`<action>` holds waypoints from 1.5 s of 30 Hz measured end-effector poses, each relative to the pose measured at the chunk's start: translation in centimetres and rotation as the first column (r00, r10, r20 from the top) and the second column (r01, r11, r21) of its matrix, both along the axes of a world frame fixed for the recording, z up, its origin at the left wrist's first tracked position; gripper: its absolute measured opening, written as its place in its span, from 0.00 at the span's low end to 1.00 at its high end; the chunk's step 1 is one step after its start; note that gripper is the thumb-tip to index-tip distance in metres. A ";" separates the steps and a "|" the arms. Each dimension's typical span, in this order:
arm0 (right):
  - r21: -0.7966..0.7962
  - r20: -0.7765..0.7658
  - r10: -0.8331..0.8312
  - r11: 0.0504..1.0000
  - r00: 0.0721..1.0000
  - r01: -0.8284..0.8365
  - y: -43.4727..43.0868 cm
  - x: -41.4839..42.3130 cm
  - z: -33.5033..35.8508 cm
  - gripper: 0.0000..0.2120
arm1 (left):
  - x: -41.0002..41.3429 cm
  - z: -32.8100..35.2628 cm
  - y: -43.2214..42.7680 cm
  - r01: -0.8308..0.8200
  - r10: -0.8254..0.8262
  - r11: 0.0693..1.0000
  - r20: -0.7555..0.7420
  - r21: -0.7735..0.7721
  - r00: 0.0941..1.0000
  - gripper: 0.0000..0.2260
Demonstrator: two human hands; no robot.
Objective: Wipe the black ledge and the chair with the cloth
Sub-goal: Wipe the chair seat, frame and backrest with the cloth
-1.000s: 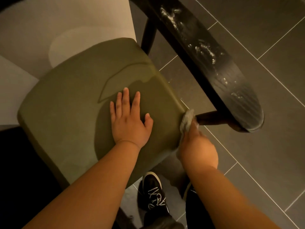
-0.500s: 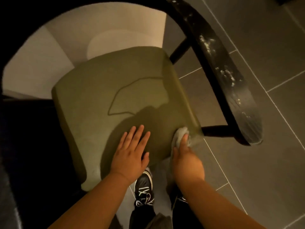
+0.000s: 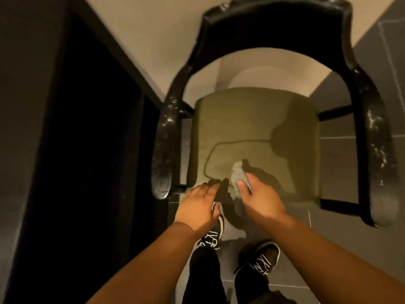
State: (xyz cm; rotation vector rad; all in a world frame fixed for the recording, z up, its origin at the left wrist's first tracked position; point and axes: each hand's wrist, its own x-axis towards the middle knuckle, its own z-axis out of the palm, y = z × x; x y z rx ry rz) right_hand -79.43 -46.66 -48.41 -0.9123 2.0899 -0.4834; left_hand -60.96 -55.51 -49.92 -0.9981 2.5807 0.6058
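Observation:
A black wooden armchair [image 3: 274,27] with an olive green seat cushion [image 3: 252,119] stands in front of me. White smears mark both armrests. My right hand [image 3: 259,197] grips a small grey cloth [image 3: 237,174] and presses it on the front middle of the seat, beside a curved stain outline. My left hand [image 3: 200,204] rests at the seat's front left edge, fingers bent over it. A black ledge [image 3: 122,69] runs along the left side.
Dark furniture [image 3: 76,150] fills the left of the view. A beige wall [image 3: 153,29] is behind the chair. Grey floor tiles [image 3: 341,235] lie to the right, and my two black shoes [image 3: 258,260] stand just before the chair.
My view has swung so the whole chair shows. My right hand has carried the cloth from the seat's front right corner to its front middle. My left hand has slid back to the front edge.

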 end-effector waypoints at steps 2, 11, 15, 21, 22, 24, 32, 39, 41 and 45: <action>-0.015 -0.025 0.049 0.999 0.998 -0.049 -1.7 0.8 1.7 0.17 | 2.4 2.2 0.1 -0.084 0.083 0.996 -0.030 -0.028 0.996 0.27; -0.044 0.013 0.198 0.979 0.980 -0.197 -8.2 7.2 9.5 0.20 | 10.9 9.8 -2.8 -0.421 0.411 0.899 0.096 0.123 0.906 0.16; -0.090 0.030 0.280 0.957 0.959 -0.277 -11.3 9.5 11.0 0.25 | 11.8 10.8 -5.9 -0.567 0.567 0.823 0.008 0.042 0.824 0.14; -0.040 -0.284 0.463 0.869 0.839 -0.493 -12.8 12.5 6.5 0.28 | 11.0 8.0 -8.0 -0.738 0.763 0.641 -0.071 0.211 0.643 0.13; -0.030 -0.386 0.491 0.840 0.781 -0.543 -12.7 12.7 5.5 0.28 | 10.9 7.3 -8.0 -0.737 0.774 0.625 -0.085 0.258 0.627 0.13; -0.024 -0.494 0.528 0.786 0.691 -0.618 -13.1 12.8 3.7 0.29 | 10.7 5.8 -8.0 -0.717 0.773 0.623 -0.105 0.313 0.626 0.12; -0.091 -0.558 0.543 0.711 0.627 -0.697 -17.2 8.7 2.3 0.32 | 9.5 3.8 -7.3 -0.652 0.732 0.669 -0.162 0.357 0.662 0.13; -0.073 -0.558 0.654 0.575 0.511 -0.815 -13.9 9.4 1.7 0.33 | 9.7 2.6 -5.6 -0.604 0.684 0.704 -0.130 0.373 0.717 0.17; -0.077 -0.590 0.670 0.510 0.451 -0.857 -16.2 9.0 1.3 0.31 | 9.5 2.0 -5.3 -0.618 0.709 0.687 -0.169 0.383 0.684 0.23; -0.199 -0.563 0.569 0.610 0.599 -0.767 -18.0 8.8 1.0 0.27 | 9.5 1.3 -4.9 -0.618 0.701 0.702 -0.189 0.353 0.688 0.23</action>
